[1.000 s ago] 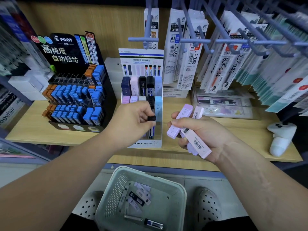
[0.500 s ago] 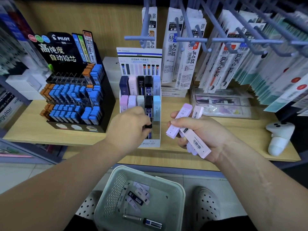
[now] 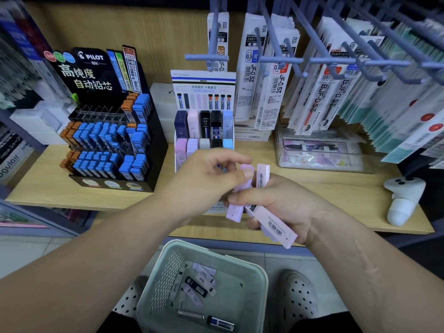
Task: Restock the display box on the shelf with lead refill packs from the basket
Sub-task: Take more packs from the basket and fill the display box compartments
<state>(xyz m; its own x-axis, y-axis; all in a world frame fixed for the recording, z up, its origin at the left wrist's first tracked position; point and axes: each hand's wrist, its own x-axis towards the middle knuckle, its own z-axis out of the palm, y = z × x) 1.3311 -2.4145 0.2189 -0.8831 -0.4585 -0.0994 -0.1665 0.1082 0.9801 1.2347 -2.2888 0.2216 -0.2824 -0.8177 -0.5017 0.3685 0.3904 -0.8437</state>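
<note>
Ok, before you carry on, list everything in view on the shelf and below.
Display box: one, white, mid-shelf, packs inside.
Pilot stand: one, black, left of it, blue and orange cases.
Hanging refills: many, white, pegs upper right.
Clear case: one, shelf right.
White device: one, shelf's right end.
Basket: one, pale green, floor below.
Loose packs: several, lilac and dark, in basket.
Lead refill packs: about three, lilac-pink, in right hand.
Shoes: two, white, beside basket.
Left hand: pinches top of one held pack.
Right hand: grips the packs.

Bright, even light; warped, blurry edges
</note>
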